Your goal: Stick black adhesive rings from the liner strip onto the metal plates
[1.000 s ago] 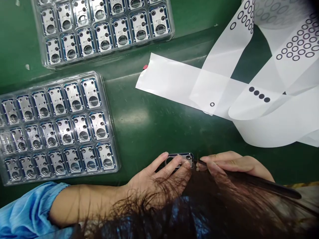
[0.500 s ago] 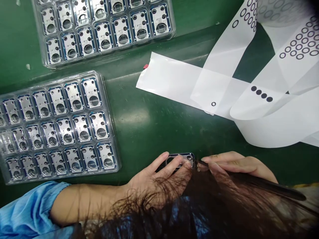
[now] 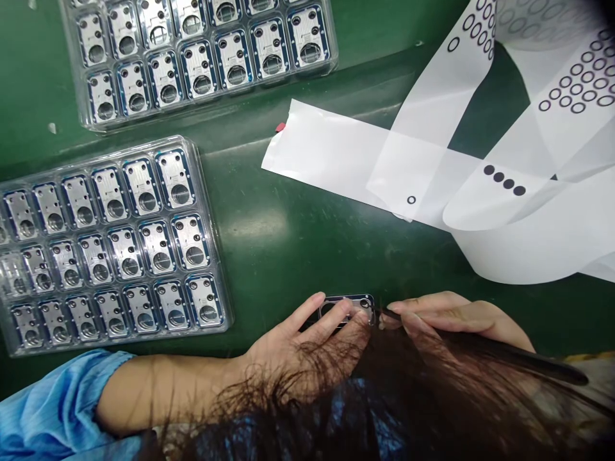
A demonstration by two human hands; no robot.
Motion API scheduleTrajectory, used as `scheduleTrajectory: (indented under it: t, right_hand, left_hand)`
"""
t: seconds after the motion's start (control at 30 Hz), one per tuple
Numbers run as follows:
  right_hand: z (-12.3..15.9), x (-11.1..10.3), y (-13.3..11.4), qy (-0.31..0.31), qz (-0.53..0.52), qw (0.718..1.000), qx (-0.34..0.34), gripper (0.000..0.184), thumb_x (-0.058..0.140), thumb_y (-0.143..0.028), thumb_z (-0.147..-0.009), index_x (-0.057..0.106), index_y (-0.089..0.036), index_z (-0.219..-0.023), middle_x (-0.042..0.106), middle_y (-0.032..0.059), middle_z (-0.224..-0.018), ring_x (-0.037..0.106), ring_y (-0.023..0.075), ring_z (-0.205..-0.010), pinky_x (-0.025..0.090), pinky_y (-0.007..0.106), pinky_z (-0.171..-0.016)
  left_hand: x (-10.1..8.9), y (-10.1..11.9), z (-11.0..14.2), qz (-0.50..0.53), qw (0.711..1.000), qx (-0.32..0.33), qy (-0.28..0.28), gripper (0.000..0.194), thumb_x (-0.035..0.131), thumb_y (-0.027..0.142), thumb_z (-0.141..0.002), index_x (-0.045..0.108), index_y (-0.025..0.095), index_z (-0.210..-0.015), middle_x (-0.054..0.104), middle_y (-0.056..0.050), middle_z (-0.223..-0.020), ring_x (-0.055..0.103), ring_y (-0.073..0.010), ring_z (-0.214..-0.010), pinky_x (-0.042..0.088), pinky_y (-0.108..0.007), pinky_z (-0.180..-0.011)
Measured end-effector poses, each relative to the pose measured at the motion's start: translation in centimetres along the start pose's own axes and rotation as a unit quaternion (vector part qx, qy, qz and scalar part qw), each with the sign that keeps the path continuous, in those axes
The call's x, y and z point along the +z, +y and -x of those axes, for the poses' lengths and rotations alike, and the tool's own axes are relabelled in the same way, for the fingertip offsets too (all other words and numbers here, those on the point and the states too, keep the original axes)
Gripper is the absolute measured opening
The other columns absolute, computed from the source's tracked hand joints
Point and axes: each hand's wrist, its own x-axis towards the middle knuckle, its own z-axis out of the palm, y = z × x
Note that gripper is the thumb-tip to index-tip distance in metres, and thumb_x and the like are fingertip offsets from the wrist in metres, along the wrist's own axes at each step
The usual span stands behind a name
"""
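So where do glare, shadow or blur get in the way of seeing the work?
Head view: a pale glare patch on the green table; reflections washing out the left end of the lower tray; dark hair across parts of the left hand and right hand, the black tool hard to trace; upper right corner dark and hazy.

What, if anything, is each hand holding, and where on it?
The right hand grips a slender dark tool close to its tip. The left hand grips nothing; its fingers rest on a small metal plate's upper face.
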Motion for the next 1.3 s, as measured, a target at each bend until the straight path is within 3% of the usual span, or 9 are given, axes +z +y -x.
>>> scheduleTrajectory:
  t: [0.13, 0.2, 0.33, 0.53, 0.73, 0.9, 1.1, 1.3]
  right_hand:
    - [0.07, 0.04, 0.01, 0.030, 0.042, 0.998, -0.032, 0.030, 0.069, -0.029, -0.094, 0.075, -0.045, -0.119, 0.080, 0.0094, -0.110, 0.078, 0.0284, -0.099, 0.068, 0.036, -0.085]
    - [0.14, -0.09, 0.03, 0.007, 0.048, 0.997, -0.056, 0.034, 0.067, -0.025, -0.096, 0.072, -0.043, -0.125, 0.079, 0.0097, -0.113, 0.078, 0.0272, -0.101, 0.067, 0.035, -0.087]
    - [0.43, -0.47, 0.14, -0.021, 0.048, 0.997, -0.048, 0.039, 0.063, -0.019, -0.097, 0.071, -0.042, -0.127, 0.077, 0.0095, -0.120, 0.077, 0.0271, -0.107, 0.067, 0.037, -0.091]
    - [0.79, -0.45, 0.14, 0.001, 0.098, 0.994, -0.042, 0.045, 0.068, -0.015, -0.093, 0.069, -0.041, -0.130, 0.078, 0.0077, -0.121, 0.077, 0.0217, -0.106, 0.065, 0.027, -0.092]
    - [0.17, -0.38, -0.12, -0.013, 0.077, 0.994, -0.083, 0.041, 0.064, -0.021, -0.097, 0.068, -0.043, -0.131, 0.078, 0.0075, -0.118, 0.076, 0.0234, -0.108, 0.066, 0.031, -0.091]
    - [0.50, -0.42, -0.09, -0.014, 0.097, 0.994, -0.042, 0.040, 0.066, -0.019, -0.096, 0.070, -0.042, -0.128, 0.078, 0.0077, -0.120, 0.077, 0.0212, -0.107, 0.064, 0.027, -0.092]
    - [0.69, -0.02, -0.02, 0.003, 0.055, 0.998, -0.034, 0.036, 0.066, -0.022, -0.096, 0.073, -0.042, -0.125, 0.079, 0.0094, -0.117, 0.077, 0.0257, -0.105, 0.067, 0.034, -0.090]
    - [0.60, -0.26, 0.02, 0.001, 0.051, 0.998, -0.034, 0.034, 0.067, -0.023, -0.095, 0.074, -0.039, -0.124, 0.079, 0.0107, -0.117, 0.077, 0.0285, -0.106, 0.067, 0.038, -0.090]
  left_hand:
    - [0.06, 0.09, 0.12, 0.002, 1.000, -0.003, -0.002, 0.038, 0.058, 0.043, -0.099, 0.068, 0.031, -0.134, 0.059, 0.003, -0.150, 0.038, -0.0282, -0.151, 0.046, -0.042, -0.119]
    - [0.12, 0.10, 0.14, 0.003, 1.000, 0.001, -0.004, 0.039, 0.059, 0.043, -0.099, 0.068, 0.031, -0.135, 0.059, 0.002, -0.150, 0.038, -0.0287, -0.150, 0.046, -0.042, -0.119]
    - [0.12, 0.05, 0.09, 0.005, 1.000, 0.000, -0.008, 0.039, 0.059, 0.043, -0.099, 0.068, 0.031, -0.134, 0.060, 0.002, -0.150, 0.038, -0.0286, -0.150, 0.047, -0.042, -0.119]
    - [-0.05, 0.00, 0.14, 0.001, 1.000, 0.003, -0.011, 0.040, 0.058, 0.044, -0.099, 0.067, 0.031, -0.135, 0.059, 0.002, -0.151, 0.037, -0.0287, -0.151, 0.045, -0.043, -0.120]
    - [0.02, 0.20, 0.08, -0.002, 1.000, -0.005, -0.008, 0.040, 0.060, 0.045, -0.098, 0.067, 0.032, -0.135, 0.058, 0.003, -0.152, 0.037, -0.0278, -0.151, 0.045, -0.042, -0.120]
    - [0.00, 0.25, -0.01, 0.012, 1.000, -0.010, -0.002, 0.039, 0.060, 0.042, -0.098, 0.068, 0.030, -0.134, 0.059, 0.002, -0.150, 0.037, -0.0275, -0.150, 0.042, -0.043, -0.122]
    - [-0.01, 0.03, 0.01, 0.013, 1.000, -0.006, -0.009, 0.038, 0.060, 0.043, -0.099, 0.068, 0.031, -0.134, 0.059, 0.003, -0.150, 0.035, -0.0287, -0.152, 0.044, -0.043, -0.120]
    - [-0.01, 0.07, 0.19, 0.020, 1.000, -0.001, -0.019, 0.040, 0.059, 0.042, -0.100, 0.066, 0.029, -0.137, 0.058, 0.001, -0.152, 0.032, -0.0298, -0.153, 0.029, -0.049, -0.130]
